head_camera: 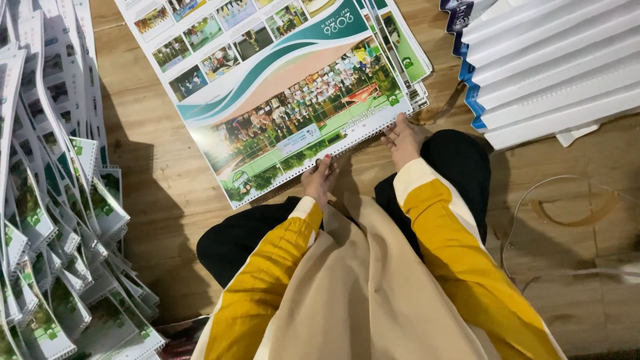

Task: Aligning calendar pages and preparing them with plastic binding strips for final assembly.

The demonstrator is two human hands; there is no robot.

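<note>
Under our hands lies a big calendar (pixel 287 93) on the wood floor (pixel 160 180). Our left hand (pixel 321 177) and right hand (pixel 403 139) both rest on its near edge, where the row of little holes runs, fingers bent onto the edge; we cannot tell if they pinch it. We should hold both ends even so the pages stay lined up. Far left of our hands sits a fanned stack (pixel 53 220), and up to the right lie white sheets (pixel 553 67).

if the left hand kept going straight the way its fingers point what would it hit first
The left hand already touches the punched bottom edge of the large glossy printed calendar sheet, so it would slide straight onto that sheet.
</note>
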